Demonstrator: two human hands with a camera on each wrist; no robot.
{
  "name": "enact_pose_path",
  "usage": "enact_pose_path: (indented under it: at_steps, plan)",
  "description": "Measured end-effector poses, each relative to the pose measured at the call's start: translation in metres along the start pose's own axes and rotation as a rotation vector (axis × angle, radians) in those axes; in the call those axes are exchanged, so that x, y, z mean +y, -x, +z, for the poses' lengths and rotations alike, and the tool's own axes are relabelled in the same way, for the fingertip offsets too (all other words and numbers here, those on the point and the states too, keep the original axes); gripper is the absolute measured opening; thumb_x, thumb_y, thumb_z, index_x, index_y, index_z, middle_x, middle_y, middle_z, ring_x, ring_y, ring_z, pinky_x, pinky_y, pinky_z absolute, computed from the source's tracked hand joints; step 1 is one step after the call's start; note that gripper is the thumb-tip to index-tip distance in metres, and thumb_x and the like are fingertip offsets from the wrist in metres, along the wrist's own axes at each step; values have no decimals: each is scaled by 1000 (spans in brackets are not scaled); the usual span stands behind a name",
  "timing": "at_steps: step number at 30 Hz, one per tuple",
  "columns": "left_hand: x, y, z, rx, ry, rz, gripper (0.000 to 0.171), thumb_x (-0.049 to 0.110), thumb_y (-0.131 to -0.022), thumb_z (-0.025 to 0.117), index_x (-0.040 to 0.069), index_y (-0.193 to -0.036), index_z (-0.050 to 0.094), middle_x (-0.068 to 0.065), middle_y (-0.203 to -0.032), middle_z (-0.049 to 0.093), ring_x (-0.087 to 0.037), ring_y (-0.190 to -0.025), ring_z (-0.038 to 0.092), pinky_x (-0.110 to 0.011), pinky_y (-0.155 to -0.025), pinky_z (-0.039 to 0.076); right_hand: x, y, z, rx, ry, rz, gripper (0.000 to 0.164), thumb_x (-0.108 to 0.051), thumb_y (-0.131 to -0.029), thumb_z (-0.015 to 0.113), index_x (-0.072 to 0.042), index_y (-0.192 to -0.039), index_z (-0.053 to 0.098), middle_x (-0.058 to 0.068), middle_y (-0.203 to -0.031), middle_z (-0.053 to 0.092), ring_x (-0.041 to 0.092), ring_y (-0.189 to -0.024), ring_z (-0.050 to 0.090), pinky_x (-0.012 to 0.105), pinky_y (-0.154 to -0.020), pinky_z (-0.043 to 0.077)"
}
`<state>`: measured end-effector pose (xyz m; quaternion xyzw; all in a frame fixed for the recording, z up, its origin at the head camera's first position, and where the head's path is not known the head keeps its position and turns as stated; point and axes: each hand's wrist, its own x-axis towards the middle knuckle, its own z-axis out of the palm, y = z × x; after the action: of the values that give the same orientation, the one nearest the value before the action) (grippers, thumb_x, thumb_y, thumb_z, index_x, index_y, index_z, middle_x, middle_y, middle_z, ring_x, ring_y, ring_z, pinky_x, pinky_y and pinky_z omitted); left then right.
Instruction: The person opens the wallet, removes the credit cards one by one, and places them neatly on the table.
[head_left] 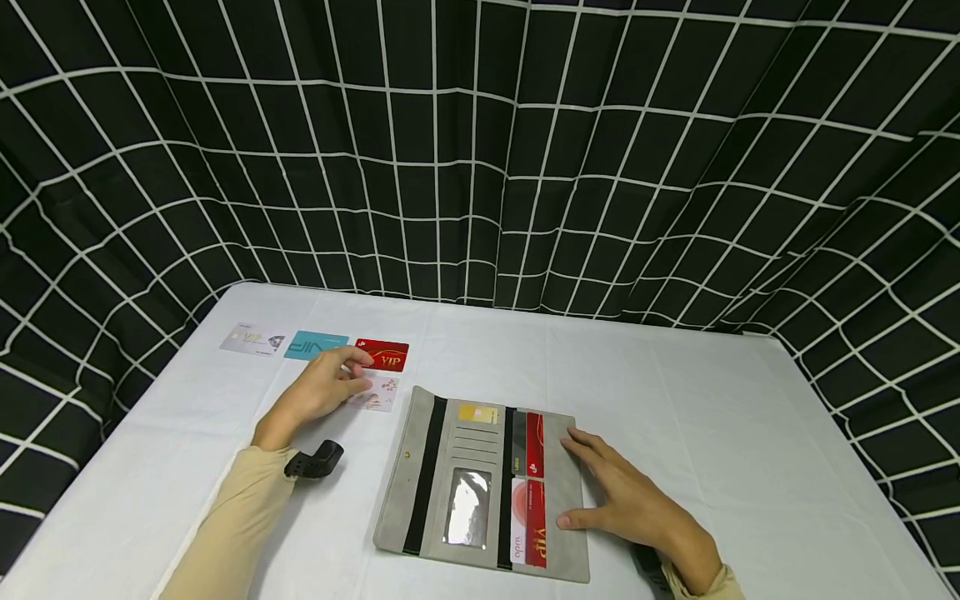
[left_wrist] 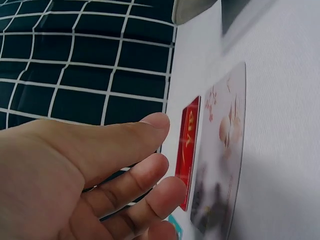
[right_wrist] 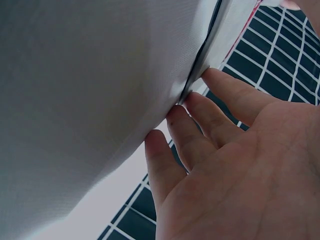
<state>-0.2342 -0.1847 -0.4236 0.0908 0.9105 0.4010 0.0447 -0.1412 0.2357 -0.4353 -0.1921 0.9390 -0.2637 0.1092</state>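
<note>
My left hand reaches over a pale card with a floral print and the red VIP card behind it. In the left wrist view its thumb and fingers are loosely bent with nothing between them, close to the floral card. A grey long wallet lies opened out in front of me. Its right-hand slots hold a red card, a dark card, a pink-and-white card and a red VIP card. My right hand touches the wallet's right edge, fingers extended.
A silver VIP card and a teal card lie in a row left of the red one. A yellow card sits in the wallet's top middle slot. Behind the white table hangs a black grid-patterned curtain.
</note>
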Motion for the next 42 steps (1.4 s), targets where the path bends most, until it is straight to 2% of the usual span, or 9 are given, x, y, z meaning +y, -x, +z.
enact_pose_path:
  at_steps: [9, 17, 23, 29, 35, 42]
  plan:
    - [8, 0, 6, -13, -17, 52, 26, 5, -89, 68, -1, -114, 64, -10, -94, 59, -13, -71, 53, -24, -64, 40, 0, 0, 0, 1, 2, -6, 103, -61, -68, 82, -6, -147, 45, 16, -156, 36, 42, -140, 40, 62, -104, 42]
    - [20, 1, 12, -43, 10, 41, 27, 7, -90, 68, 0, -116, 64, -10, -96, 59, -13, -71, 56, -25, -65, 41, 1, 1, -1, -2, 7, -13, 102, -61, -69, 81, -6, -147, 44, 14, -157, 35, 41, -141, 39, 61, -104, 41]
    - [29, 3, 16, -55, 8, 62, 30, 6, -89, 68, 0, -119, 63, -11, -98, 61, -14, -69, 55, -26, -64, 43, 0, 1, -1, 2, 0, -17, 102, -60, -69, 82, -5, -147, 44, 15, -157, 35, 42, -141, 39, 62, -104, 41]
    - [39, 6, 24, -65, -1, 84, 32, 7, -89, 69, -1, -120, 63, -12, -99, 62, -16, -76, 55, -28, -69, 44, 0, 1, -1, 9, 6, -22, 101, -59, -69, 82, -6, -147, 45, 14, -157, 36, 41, -141, 39, 62, -104, 41]
    - [48, 9, 34, -76, -23, 132, 32, 7, -88, 69, -1, -119, 64, -7, -95, 64, -15, -78, 56, -27, -72, 45, 0, 2, -1, 8, 3, -19, 102, -59, -69, 82, -6, -147, 45, 14, -157, 36, 41, -141, 39, 62, -105, 40]
    - [58, 8, 45, -121, -10, 169, 29, 7, -90, 67, -1, -118, 65, -3, -91, 62, -13, -77, 53, -24, -72, 45, 0, 2, -1, 5, 3, -13, 102, -59, -69, 82, -6, -147, 44, 14, -157, 35, 41, -141, 39, 62, -105, 40]
